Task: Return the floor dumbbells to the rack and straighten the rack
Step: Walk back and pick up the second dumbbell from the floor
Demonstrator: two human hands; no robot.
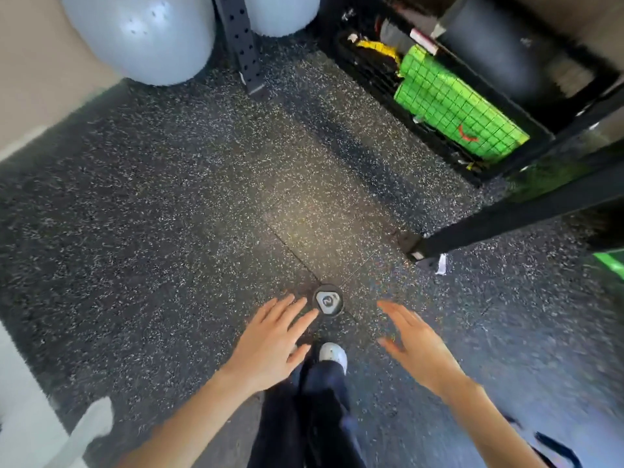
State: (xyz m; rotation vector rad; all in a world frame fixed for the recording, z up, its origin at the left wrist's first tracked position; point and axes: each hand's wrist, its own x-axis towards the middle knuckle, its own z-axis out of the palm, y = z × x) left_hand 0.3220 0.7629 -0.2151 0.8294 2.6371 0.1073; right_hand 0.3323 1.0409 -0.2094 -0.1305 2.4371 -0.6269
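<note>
A small black dumbbell (327,300) stands on end on the speckled rubber floor, its round top showing a grey badge with a number. My left hand (273,342) hovers just left of it, fingers spread and fingertips close to its rim, holding nothing. To the right of the dumbbell, my right hand (417,346) is open too, palm turned inward, a hand's width away. A black rack (506,214) stands at the right, with its foot resting on the floor near the dumbbell.
Two grey exercise balls (141,35) and a perforated black upright (241,45) stand at the back. A black wire bin (358,72) holds a green mat and loose gear. My white shoe (334,354) is just behind the dumbbell. A white scrap (441,263) lies by the rack foot.
</note>
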